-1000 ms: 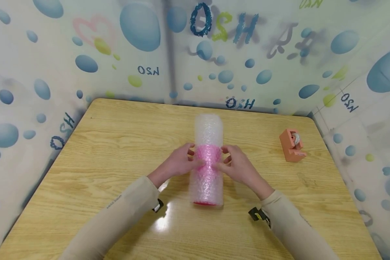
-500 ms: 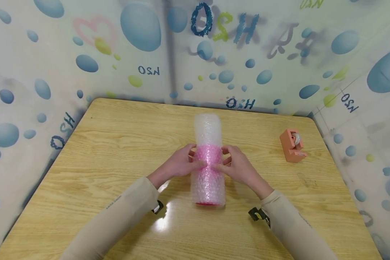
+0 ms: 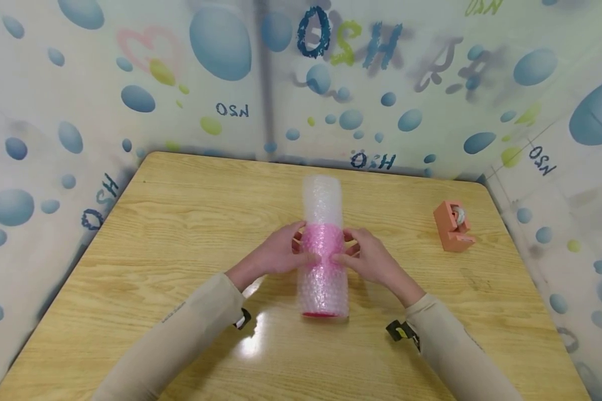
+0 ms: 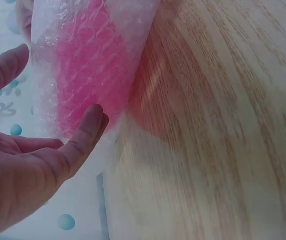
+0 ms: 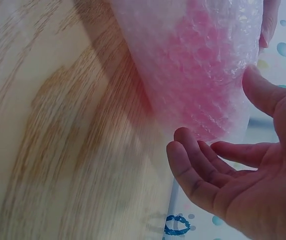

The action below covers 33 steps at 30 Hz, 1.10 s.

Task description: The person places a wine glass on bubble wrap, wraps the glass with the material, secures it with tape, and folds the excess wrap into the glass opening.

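A bubble-wrap roll (image 3: 323, 289) lies lengthwise in the middle of the table in the head view. Something pink (image 4: 90, 75) shows through its clear layers around the middle, and a red-pink rim shows at the near end. My left hand (image 3: 279, 249) holds the roll from the left, thumb on top and fingers bent against its side. From the right, my right hand (image 3: 370, 256) holds it the same way, its thumb (image 5: 262, 92) on the plastic. The thumbs nearly meet over the pink band. The roll's underside is hidden in the head view.
A salmon-coloured tape dispenser (image 3: 451, 228) with a roll of tape stands at the right of the wooden table (image 3: 190, 206). Bubble-patterned sheeting (image 3: 221, 44) rises behind and along both sides of the table. Dark wrist mounts (image 3: 401, 332) sit at both sleeves.
The roll has turned and shifted slightly to the right between my hands. Both hands keep nearly the same place and hold. The head view has moved a little.
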{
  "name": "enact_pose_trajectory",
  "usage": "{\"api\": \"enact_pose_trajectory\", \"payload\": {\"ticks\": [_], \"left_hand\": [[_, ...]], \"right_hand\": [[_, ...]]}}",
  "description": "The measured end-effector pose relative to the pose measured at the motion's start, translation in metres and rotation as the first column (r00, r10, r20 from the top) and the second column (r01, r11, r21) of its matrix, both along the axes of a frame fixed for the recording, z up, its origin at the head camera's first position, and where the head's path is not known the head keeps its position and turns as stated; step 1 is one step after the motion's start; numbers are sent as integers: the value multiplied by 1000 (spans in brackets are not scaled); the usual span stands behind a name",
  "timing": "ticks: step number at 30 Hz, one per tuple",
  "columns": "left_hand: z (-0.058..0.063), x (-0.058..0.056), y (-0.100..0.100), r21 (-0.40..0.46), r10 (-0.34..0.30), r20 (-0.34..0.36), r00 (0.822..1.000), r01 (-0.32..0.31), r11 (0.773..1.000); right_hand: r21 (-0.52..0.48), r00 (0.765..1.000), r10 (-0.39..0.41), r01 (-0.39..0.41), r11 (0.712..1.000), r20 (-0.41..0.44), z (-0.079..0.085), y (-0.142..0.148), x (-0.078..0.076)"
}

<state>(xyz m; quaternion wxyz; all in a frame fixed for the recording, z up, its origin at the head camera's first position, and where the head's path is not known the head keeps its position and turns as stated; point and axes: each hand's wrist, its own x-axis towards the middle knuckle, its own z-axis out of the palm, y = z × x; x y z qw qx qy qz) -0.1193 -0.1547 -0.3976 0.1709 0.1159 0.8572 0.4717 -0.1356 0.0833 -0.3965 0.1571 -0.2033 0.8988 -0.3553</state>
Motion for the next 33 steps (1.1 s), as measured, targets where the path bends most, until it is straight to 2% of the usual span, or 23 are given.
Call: {"api": "enact_pose_trajectory", "payload": {"ticks": [8, 14, 20, 24, 29, 33], "left_hand": [[2, 1, -3, -37, -35, -16, 999, 34, 999], [4, 2, -4, -38, -49, -26, 998, 48, 998], [4, 2, -3, -57, -28, -35, 999, 26, 998], [5, 3, -1, -29, -7, -27, 1000, 6, 1000], [7, 4, 0, -1, 1, -27, 1000, -1, 1000], [8, 5, 0, -14, -8, -42, 999, 8, 1000]], "right_hand": [[3, 998, 50, -50, 999, -23, -1, 3, 0], [1, 996, 86, -86, 996, -7, 0, 4, 0], [1, 992, 125, -125, 992, -1, -2, 7, -3], [-14, 987, 161, -161, 987, 5, -3, 9, -4], [-61, 982, 178, -175, 983, 63, -4, 10, -5], [-90, 976, 194, -186, 978, 95, -7, 12, -7]]}}
